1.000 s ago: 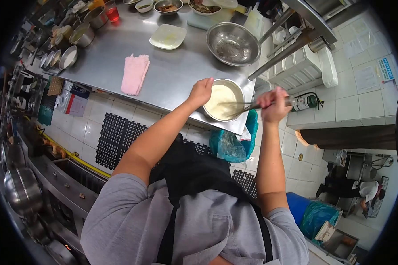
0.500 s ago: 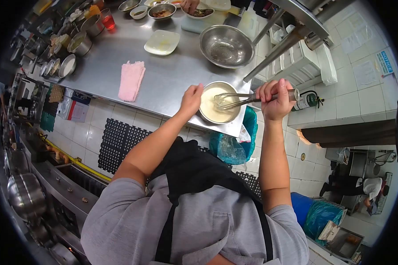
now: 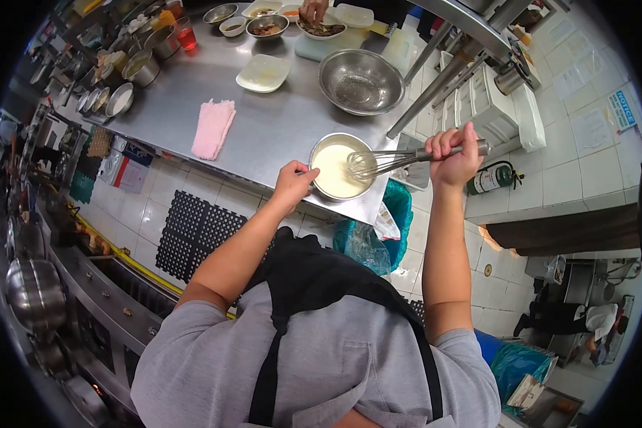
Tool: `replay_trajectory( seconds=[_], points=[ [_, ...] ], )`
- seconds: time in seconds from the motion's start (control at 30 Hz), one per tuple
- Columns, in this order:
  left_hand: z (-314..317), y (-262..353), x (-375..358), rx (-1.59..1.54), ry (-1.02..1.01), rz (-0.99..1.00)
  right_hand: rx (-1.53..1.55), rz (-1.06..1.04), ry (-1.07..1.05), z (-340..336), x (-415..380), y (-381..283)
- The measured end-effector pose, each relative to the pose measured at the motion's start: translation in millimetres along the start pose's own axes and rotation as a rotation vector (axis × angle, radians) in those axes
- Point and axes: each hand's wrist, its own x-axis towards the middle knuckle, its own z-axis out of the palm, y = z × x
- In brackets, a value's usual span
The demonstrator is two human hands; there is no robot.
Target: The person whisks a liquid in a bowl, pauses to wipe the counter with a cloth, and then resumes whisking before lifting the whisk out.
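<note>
Near the front edge of the steel table (image 3: 164, 107), a metal bowl (image 3: 314, 153) holds a pale, creamy liquid (image 3: 335, 170). My left hand (image 3: 294, 184) grips the bowl's left rim, thumb over the edge. My right hand (image 3: 455, 155) is wrapped round the handle of a wire whisk (image 3: 396, 161), which slants in from the right. The whisk's wires rest at the right part of the liquid. Behind the bowl stands a wide metal basin (image 3: 361, 82). A folded pink cloth (image 3: 213, 129) lies to the left.
A square pale plate (image 3: 263, 73) sits farther back. Another person's hand (image 3: 313, 10) is over a dish of food (image 3: 322, 28) at the far side. A metal post (image 3: 428, 89) rises at right. Below the table corner is a bin with a teal bag (image 3: 399, 232).
The bowl and my left hand have shifted slightly left in the view. The whisk's wires now sit nearer the bowl's right side, and the whisk has turned in my right hand.
</note>
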Motion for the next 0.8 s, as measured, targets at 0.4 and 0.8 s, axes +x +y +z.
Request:
replay_trajectory(
  seconds=[0.4, 0.8],
  points=[
    [17.5, 4.1, 8.5, -0.041, -0.067, -0.062, -0.001, -0.048, -0.015, -9.6, 6.9, -21.5],
    [57.7, 8.6, 2.6, 0.063, -0.123, -0.025, 0.14, -0.083, 0.38, -105.0, -19.1, -65.0]
  ],
)
